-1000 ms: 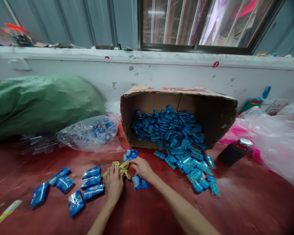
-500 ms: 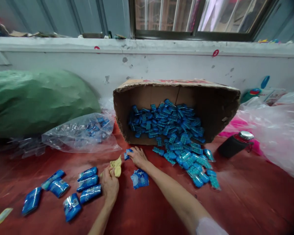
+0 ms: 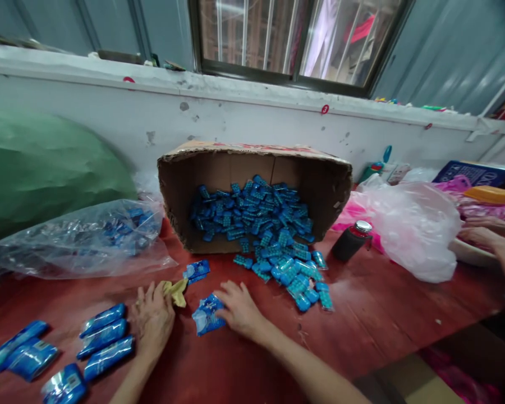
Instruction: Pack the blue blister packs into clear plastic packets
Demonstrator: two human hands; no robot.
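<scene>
My left hand rests low over the red table with its fingers spread. A crumpled yellow cloth sits at its thumb and forefinger, apparently gripped between them. My right hand has its fingers apart, fingertips at the right edge of a flat blue-and-white packet. Just beyond the cloth lie smaller blue packets, touched by neither hand. Left of my left hand are filled, shiny blue packs, several in a loose group.
An open cardboard box on its side spills small blue wrapped pieces onto the table. A clear bag lies left, before a green sack. A dark bottle stands right. Another person's hands work at far right.
The view has swung right. My right hand has left the small blue packets and come back to the flat packet. My left fingers have spread out, and the cloth has shifted slightly right along the table.
</scene>
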